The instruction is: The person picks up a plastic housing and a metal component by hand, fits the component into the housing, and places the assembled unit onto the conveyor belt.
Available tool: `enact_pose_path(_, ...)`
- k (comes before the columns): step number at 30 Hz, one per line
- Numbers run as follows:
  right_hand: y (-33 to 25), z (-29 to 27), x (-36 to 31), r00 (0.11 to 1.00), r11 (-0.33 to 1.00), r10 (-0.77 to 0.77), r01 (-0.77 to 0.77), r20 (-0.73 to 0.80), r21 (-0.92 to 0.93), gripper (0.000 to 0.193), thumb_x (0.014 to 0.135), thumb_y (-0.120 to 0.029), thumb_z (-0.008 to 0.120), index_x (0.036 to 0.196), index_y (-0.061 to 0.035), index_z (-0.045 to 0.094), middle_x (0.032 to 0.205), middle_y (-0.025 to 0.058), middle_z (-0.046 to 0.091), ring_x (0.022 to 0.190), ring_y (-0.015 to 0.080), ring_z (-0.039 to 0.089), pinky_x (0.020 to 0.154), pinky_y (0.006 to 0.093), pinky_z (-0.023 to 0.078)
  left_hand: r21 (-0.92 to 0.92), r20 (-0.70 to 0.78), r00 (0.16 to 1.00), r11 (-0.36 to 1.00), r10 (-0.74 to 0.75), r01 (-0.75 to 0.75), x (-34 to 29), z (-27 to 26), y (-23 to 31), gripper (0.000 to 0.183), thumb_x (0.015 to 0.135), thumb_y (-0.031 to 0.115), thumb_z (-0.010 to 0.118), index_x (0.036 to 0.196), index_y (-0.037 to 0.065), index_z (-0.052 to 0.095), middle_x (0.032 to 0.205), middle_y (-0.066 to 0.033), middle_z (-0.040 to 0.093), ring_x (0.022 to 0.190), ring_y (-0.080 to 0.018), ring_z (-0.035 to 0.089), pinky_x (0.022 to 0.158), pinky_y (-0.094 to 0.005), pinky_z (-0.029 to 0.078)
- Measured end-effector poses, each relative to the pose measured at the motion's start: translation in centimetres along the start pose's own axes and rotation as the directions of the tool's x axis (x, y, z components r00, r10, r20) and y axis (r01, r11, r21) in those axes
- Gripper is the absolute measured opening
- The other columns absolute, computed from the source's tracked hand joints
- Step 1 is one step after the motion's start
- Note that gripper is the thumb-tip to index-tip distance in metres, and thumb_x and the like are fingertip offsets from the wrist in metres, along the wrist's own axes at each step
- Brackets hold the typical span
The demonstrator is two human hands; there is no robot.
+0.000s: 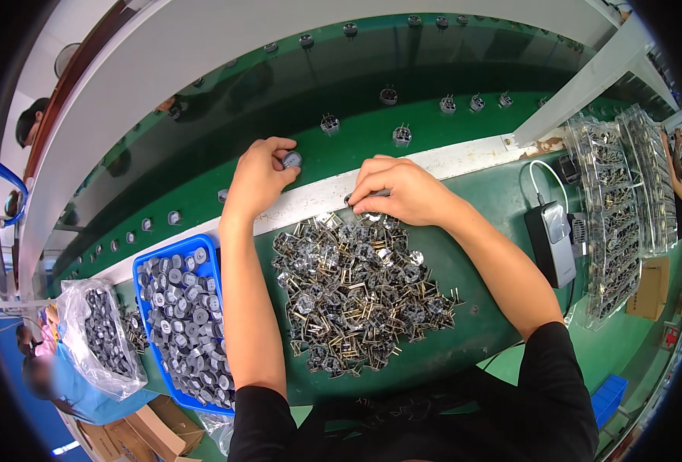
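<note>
Pile of pinned parts (360, 300) lies nearest, on green tabletop (468, 269); blue tray (173, 248) of loose gray caps (183, 300) at left. Right hand (404, 192), fingertips together on small dark piece (349, 200), at pile's far edge. Left hand (256, 179) farther, clamped round single gray cap (292, 159) over green belt (360, 154). Seems wise: pinch lightly, grip bodies so pins stay straight, keep cap level. Pinned units (402, 136) stand beyond.

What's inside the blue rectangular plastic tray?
A heap of round grey plastic parts fills the blue rectangular plastic tray. The heap covers the tray's floor and its own lower layers; the person's left forearm hides part of the right side.
</note>
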State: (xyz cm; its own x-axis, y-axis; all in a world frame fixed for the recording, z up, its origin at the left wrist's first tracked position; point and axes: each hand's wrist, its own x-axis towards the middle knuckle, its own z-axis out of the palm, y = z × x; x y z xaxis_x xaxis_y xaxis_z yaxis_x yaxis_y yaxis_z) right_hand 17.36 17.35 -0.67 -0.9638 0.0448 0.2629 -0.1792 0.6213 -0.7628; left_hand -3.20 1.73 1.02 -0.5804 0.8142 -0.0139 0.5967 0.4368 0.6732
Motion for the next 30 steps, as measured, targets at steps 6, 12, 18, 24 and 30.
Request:
enact_pose_path(6, 0.1, 0.0, -0.3, 0.933, 0.798, 0.35, -0.252, -0.082, 0.548, 0.009, 0.087, -0.001, 0.067, 0.095, 0.0015, 0.07, 0.084, 0.0019, 0.066, 0.079, 0.0073, 0.062, 0.069, 0.0236, 0.05, -0.184, 0.028, 0.999, 0.982, 0.043, -0.037, 0.0, 1.0, 3.2, 0.035, 0.072, 0.001, 0.07, 0.107, 0.0, 0.067, 0.093, -0.0113, 0.065, 0.078, -0.0163, 0.063, 0.074, -0.0304, 0.053)
enact_pose_path(12, 0.2, -0.7, 0.0, 0.914, 0.676, 0.376, -0.159, -0.151, 0.719, 0.018, 0.087, -0.001, 0.069, 0.105, 0.0023, 0.071, 0.091, 0.0057, 0.066, 0.083, 0.0123, 0.065, 0.075, 0.0262, 0.054, -0.281, 0.147, 0.984, 0.958, 0.098, -0.053, -0.6, 2.1, 4.6, 0.038, 0.071, 0.0, 0.073, 0.109, 0.001, 0.069, 0.092, -0.0087, 0.065, 0.075, -0.012, 0.063, 0.074, -0.0259, 0.052)
enact_pose_path(18, 0.8, -0.3, -0.3, 0.9, 0.96, 0.225, -0.141, -0.372, 0.24, 0.015, 0.085, -0.005, 0.07, 0.099, -0.0002, 0.072, 0.09, 0.0069, 0.066, 0.08, 0.0178, 0.066, 0.07, 0.0294, 0.052, -0.248, 0.224, 0.961, 0.963, 0.163, -0.105, -0.8, 3.3, 5.6, 0.035, 0.072, 0.001, 0.073, 0.107, 0.0, 0.07, 0.087, -0.0077, 0.062, 0.071, -0.0119, 0.061, 0.07, -0.0269, 0.051)
enact_pose_path(24, 0.5, 0.0, -0.2, 0.897, 0.972, -0.146, 0.052, -0.417, -0.229, 0.013, 0.079, -0.002, 0.072, 0.092, -0.002, 0.071, 0.085, 0.0071, 0.063, 0.073, 0.0219, 0.062, 0.064, 0.0323, 0.05, -0.24, 0.24, 0.956, 0.965, 0.166, -0.108, -1.0, 3.5, 6.2, 0.033, 0.071, 0.001, 0.073, 0.104, -0.001, 0.071, 0.084, -0.0082, 0.06, 0.069, -0.0129, 0.06, 0.068, -0.0279, 0.05)
enact_pose_path(30, -0.1, 0.4, 0.1, 0.894, 0.918, -0.253, 0.101, -0.369, -0.383, 0.013, 0.076, -0.001, 0.072, 0.088, -0.002, 0.068, 0.083, 0.0073, 0.06, 0.073, 0.0245, 0.061, 0.062, 0.0349, 0.05, -0.224, 0.256, 0.954, 0.97, 0.153, -0.095, -1.2, 3.1, 6.2, 0.033, 0.07, 0.001, 0.074, 0.103, -0.002, 0.071, 0.082, -0.0079, 0.059, 0.068, -0.0132, 0.059, 0.067, -0.0283, 0.05)
